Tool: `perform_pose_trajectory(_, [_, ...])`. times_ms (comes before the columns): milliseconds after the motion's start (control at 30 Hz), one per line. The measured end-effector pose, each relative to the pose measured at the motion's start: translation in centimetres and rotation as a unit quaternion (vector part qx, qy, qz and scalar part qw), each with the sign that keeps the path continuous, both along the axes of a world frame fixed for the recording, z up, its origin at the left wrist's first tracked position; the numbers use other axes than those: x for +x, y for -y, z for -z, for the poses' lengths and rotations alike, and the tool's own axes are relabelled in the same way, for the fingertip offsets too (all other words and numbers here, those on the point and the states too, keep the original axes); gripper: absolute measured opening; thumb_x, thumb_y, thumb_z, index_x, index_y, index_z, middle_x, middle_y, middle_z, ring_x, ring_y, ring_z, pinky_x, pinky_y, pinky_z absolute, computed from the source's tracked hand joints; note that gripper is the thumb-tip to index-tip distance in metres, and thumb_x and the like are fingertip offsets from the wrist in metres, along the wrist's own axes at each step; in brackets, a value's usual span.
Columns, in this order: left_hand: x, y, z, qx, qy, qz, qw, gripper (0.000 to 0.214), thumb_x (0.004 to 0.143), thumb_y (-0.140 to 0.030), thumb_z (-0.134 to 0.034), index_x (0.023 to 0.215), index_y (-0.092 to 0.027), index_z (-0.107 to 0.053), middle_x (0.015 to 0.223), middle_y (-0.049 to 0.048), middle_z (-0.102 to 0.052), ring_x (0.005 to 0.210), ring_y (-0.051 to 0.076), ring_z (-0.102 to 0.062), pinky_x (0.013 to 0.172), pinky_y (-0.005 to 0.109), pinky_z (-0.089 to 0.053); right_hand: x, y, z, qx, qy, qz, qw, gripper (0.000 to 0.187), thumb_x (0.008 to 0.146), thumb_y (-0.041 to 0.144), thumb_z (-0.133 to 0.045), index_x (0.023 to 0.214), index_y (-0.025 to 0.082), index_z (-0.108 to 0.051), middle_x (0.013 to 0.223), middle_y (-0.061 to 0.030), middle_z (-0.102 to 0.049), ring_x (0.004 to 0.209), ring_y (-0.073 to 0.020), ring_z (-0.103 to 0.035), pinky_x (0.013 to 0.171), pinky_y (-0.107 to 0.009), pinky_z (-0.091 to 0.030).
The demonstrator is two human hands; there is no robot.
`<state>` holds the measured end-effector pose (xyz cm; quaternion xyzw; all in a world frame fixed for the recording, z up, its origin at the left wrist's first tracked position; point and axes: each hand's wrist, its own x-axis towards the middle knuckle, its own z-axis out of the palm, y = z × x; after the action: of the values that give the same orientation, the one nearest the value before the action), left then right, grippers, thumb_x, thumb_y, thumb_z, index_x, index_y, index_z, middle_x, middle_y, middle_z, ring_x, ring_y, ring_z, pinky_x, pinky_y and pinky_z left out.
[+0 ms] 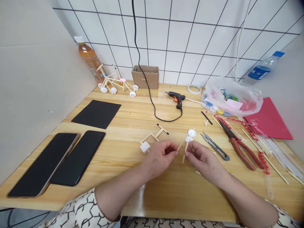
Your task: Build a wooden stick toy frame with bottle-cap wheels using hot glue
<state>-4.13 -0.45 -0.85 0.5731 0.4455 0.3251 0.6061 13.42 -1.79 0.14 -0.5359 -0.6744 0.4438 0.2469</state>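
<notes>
My left hand (160, 156) pinches one thin wooden stick (180, 146) low over the wooden table (123, 122). My right hand (201, 156) pinches a second short stick (185, 151) that meets the first near a white round cap (189, 139). Another white cap (192, 133) lies just behind. Left of my left hand rests a small stick frame (153, 136) with a white wheel (145, 147) and a black-tipped bar.
Small snips (215, 145), red-handled pliers (239, 145) and loose skewers (266, 148) lie to the right. A glue gun (177, 97), tape roll, plastic bag (232, 96), red sheet, cardboard box (145, 77), finished stick tricycle (116, 83), bottles sit behind. Two phones (59, 160) and black sheet (97, 113) lie left.
</notes>
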Motion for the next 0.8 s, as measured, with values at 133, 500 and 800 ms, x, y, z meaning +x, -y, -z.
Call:
perform_pose_trajectory(133, [0.4,0.4,0.4,-0.022,0.034,0.027,0.999,0.005,0.075,-0.016,-0.057,0.074,-0.014,-0.061,0.072,0.0009,-0.062,0.070,0.012,-0.055,0.068,0.023,-0.043,-0.7,0.2,0.5,0.017,-0.036,0.017,0.999,0.018,0.085,0.033,-0.047,0.071,0.021,-0.044,0.058,0.0057,-0.040,0.053,-0.0100,-0.037,0.049,-0.024,-0.032])
perform_pose_trajectory(500, [0.3,0.6,0.9,0.087,-0.049,0.055,0.993,0.014,0.078,-0.013,-0.051,0.081,-0.014,-0.065,0.078,0.0030,-0.066,0.075,0.016,-0.058,0.070,0.026,-0.045,-0.9,0.4,1.2,0.044,-0.068,0.006,0.997,0.014,0.085,0.032,-0.051,0.078,0.020,-0.052,0.059,0.0047,-0.045,0.052,-0.0099,-0.041,0.049,-0.023,-0.035])
perform_pose_trajectory(800, [-0.2,0.2,0.4,0.105,-0.103,0.024,0.989,0.022,0.069,-0.005,-0.054,0.084,-0.014,-0.067,0.076,0.0013,-0.067,0.066,0.012,-0.057,0.062,0.022,-0.045,-0.4,0.5,1.0,0.278,0.095,-0.060,0.954,0.009,0.084,0.014,-0.048,0.085,0.020,-0.055,0.062,0.0014,-0.056,0.053,-0.0101,-0.049,0.050,-0.021,-0.038])
